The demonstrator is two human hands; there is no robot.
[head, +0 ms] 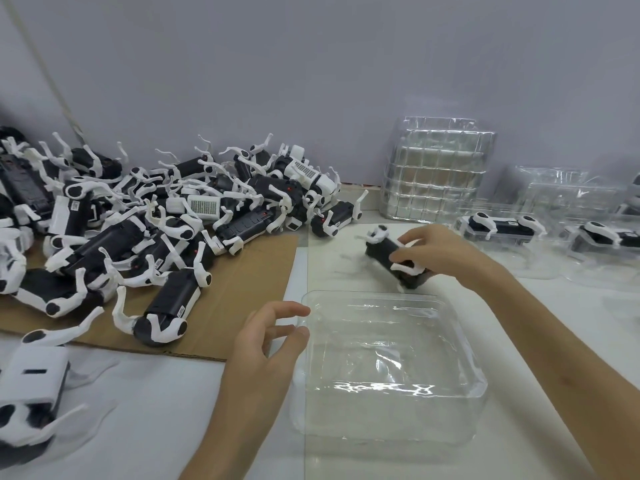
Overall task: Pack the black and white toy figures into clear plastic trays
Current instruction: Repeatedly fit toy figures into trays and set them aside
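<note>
A white table runs to a grey wall. On its left lies one sheet of brown cardboard bearing a heap of black and white toy figures, well over twenty, too tangled for an exact count. Far right against the wall stands one tall stack of clear trays, with a few loose clear trays to its right. One empty tray sits near, right of centre. Two filled trays lie far right, each with one figure lying in it: the left packed figure and the right packed figure. One lone figure, white top up, stands at the near left edge off the cardboard.

The left hand holds nothing, fingers loosely spread at the empty tray's left rim; whether it touches cannot be told. The right hand grips one held figure by its black body, just beyond the empty tray's far rim.

Several figures carry small white barcode stickers; their print is too small to read
</note>
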